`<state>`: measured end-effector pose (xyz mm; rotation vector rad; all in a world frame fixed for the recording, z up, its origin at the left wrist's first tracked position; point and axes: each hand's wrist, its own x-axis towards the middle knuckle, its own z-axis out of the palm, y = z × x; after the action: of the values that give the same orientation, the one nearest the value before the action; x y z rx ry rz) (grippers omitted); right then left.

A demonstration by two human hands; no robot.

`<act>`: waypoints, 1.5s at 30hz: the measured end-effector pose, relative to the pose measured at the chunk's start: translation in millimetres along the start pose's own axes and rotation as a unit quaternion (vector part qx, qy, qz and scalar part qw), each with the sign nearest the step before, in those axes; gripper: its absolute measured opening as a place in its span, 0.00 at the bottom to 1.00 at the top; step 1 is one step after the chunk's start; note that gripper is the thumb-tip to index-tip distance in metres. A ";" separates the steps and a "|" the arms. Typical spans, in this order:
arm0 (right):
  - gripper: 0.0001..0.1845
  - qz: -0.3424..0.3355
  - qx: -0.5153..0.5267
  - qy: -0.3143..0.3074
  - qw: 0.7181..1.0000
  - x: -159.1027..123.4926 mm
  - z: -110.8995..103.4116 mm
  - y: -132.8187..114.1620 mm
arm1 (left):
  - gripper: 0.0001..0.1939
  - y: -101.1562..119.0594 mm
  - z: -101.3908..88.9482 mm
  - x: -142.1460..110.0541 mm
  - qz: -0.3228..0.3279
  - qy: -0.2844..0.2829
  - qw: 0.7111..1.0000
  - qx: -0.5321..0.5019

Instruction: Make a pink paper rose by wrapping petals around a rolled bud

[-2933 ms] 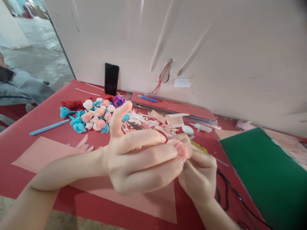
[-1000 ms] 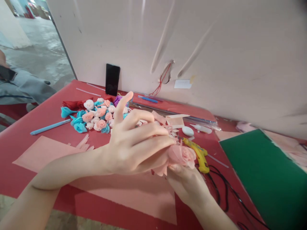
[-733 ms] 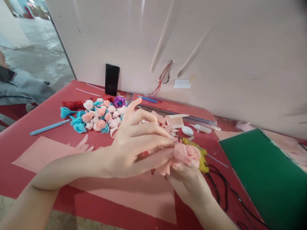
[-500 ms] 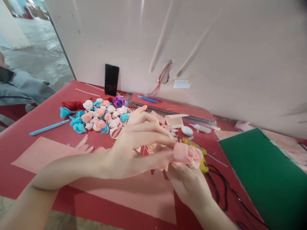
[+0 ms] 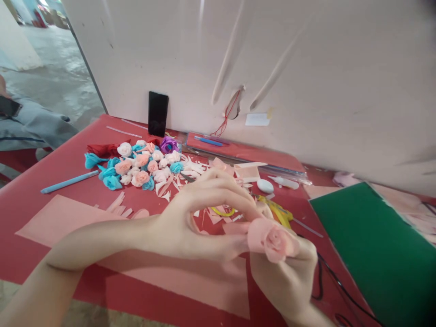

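A pink paper rose (image 5: 272, 239) is held between both of my hands above the red table (image 5: 51, 200). My left hand (image 5: 200, 218) reaches across from the left, thumb and fingertips pinched on the rose's left side. Below and to the right, my right hand (image 5: 289, 281) has its fingers curled round the rose's base. A yellow glue gun (image 5: 278, 211) lies on the table just behind the rose, partly hidden by my fingers.
A heap of small pink, white, blue and purple paper roses (image 5: 139, 163) lies at the back left among paper scraps. A blue pen (image 5: 68, 181), pink paper sheets (image 5: 61, 218), a green sheet (image 5: 371, 250), a black phone (image 5: 157, 113) against the wall and black cables (image 5: 327, 281) are around.
My left hand's fingers, spread and raised before, have curled down into a pinch on the rose. The rose and my right hand have moved a little right and toward me.
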<state>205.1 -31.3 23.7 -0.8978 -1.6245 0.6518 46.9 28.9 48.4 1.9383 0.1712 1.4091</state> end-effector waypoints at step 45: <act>0.10 -0.266 -0.453 0.021 0.851 -4.0 -15.5 -19.9 | 0.15 -5.0 14.6 -7.3 0.076 0.044 0.992 0.092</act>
<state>216.3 -46.4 41.0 -1.0101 -2.0333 -0.5912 58.3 22.1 37.6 2.0776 0.2044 1.6292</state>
